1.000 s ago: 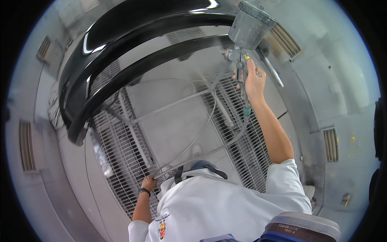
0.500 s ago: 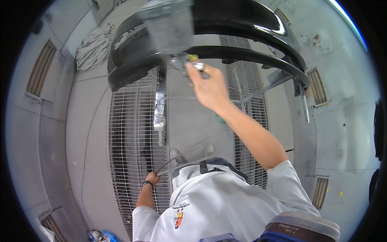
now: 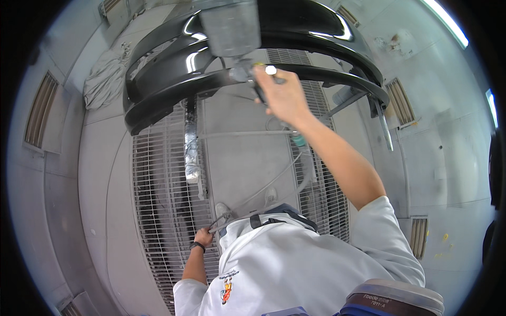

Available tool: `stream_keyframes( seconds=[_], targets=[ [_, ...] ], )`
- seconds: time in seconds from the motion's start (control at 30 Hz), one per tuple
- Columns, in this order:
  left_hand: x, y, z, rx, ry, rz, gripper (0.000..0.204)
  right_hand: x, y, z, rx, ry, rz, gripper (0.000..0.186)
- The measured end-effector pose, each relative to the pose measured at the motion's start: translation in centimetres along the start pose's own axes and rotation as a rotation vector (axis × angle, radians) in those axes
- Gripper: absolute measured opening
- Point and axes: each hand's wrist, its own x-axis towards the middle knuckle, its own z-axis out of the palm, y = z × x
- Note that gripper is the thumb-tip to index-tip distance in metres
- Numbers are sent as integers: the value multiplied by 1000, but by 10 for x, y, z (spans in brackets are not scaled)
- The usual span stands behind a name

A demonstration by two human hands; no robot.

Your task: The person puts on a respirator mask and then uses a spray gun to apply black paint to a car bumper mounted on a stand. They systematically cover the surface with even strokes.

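Observation:
My right hand is closed around the handle of a spray gun, arm stretched forward. A cloudy grey paint cup sits on top of the gun, its upper end cut by the frame's edge. Just beyond, a glossy black car bumper curves across the far side; the gun and cup hide part of it. Whether the gun touches the bumper or sprays, I cannot tell. Low on the left, my left hand is closed on a grey hose, which loops past my waist toward a green fitting below the gun.
Stand legs hold the bumper up, one wrapped in silvery covering, another at the right. Slatted floor grates run along both sides of my feet. Crumpled grey sheeting lies far left by the wall. A respirator shows at the lower edge.
The spray gun has moved right along the bumper in my right hand. The view has shifted, and more of the hose and green fitting shows. My left hand keeps its hold on the hose.

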Motion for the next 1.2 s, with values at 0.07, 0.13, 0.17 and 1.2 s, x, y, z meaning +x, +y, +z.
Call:
stream_keyframes(
  seconds=[0.07,0.13,0.17,1.2],
  targets=[
    [15,29,-19,52,-31,51,35,-3,8,-46,36,58,62,44],
    [25,59,-34,129,-18,120,35,-7,19,-91,71,111,87,45],
    [31,76,-40,164,-22,133,35,-9,25,-114,90,131,97,45],
    [121,538,6,510,-130,255,36,-11,362,-675,273,764,236,49]
  ],
)
